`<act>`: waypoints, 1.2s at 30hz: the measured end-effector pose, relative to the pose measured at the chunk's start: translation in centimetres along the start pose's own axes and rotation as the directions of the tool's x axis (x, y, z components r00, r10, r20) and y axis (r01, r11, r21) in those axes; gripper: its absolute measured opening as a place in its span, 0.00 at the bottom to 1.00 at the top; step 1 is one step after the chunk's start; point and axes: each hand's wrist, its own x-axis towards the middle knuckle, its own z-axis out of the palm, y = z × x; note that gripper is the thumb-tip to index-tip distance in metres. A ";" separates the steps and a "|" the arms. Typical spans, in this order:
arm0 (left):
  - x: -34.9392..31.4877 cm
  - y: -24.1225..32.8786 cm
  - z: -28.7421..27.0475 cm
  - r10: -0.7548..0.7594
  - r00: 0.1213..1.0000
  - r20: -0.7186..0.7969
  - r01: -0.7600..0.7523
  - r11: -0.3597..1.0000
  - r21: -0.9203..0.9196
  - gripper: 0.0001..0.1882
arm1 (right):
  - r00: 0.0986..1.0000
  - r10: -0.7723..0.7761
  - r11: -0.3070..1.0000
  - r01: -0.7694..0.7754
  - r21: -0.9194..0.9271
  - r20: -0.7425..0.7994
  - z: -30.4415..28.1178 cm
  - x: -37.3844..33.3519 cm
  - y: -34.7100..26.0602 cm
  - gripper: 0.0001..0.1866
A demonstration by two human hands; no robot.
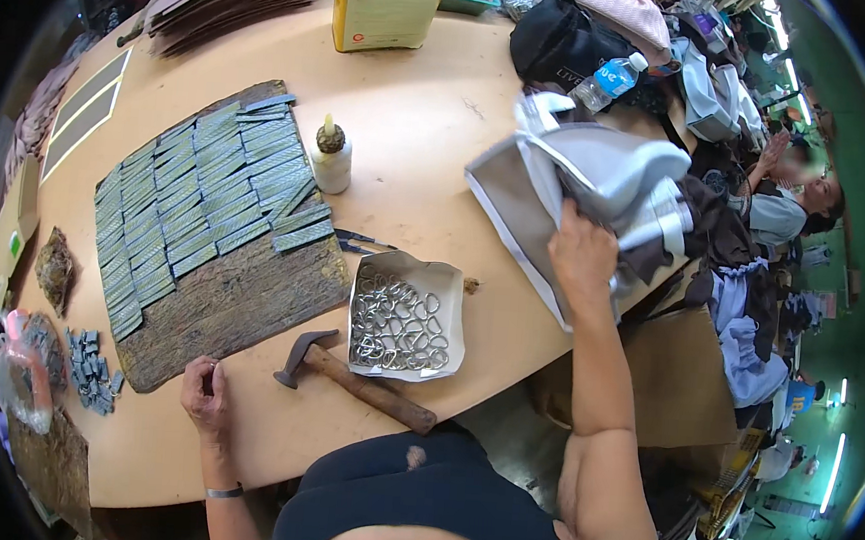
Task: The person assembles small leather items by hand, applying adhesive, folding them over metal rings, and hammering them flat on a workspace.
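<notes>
My right hand (584, 253) reaches out to the right with its fingers closed on a grey fabric piece with white edging (527, 211); part of the cloth is blurred. My left hand (205, 397) rests at the near table edge, fingers curled into a pinch; whatever may be in it is too small to make out. Beside it lies a worn brown board (239, 307) bearing rows of grey-green strips (197, 188). Between my hands are a hammer (345, 369) with a wooden handle and a white box (457, 322) of metal D-rings (399, 323).
A white bottle (333, 163) with a pointed tip and dark pliers (362, 242) stand and lie beyond the box. Small grey-green pieces (92, 372) are heaped at left. Farther back are a yellow can (385, 11), stacked sheets (220, 4), a black bag (564, 43) and a water bottle (611, 82).
</notes>
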 end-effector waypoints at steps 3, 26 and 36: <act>0.1 0.5 -0.1 0.010 1.000 -0.005 -0.010 1.000 -0.001 0.04 | 0.999 -0.052 0.998 0.052 0.031 -0.011 0.0 3.6 -3.8 0.07; 0.9 1.5 0.2 0.076 0.996 -0.037 -0.072 0.994 0.088 0.04 | 0.971 -0.219 0.976 0.218 0.019 0.095 0.7 18.6 -18.0 0.11; 0.5 0.8 0.0 0.085 0.995 -0.044 -0.081 0.994 0.077 0.05 | 0.836 -0.487 0.370 0.461 0.807 -0.254 -7.7 1.3 -14.0 0.08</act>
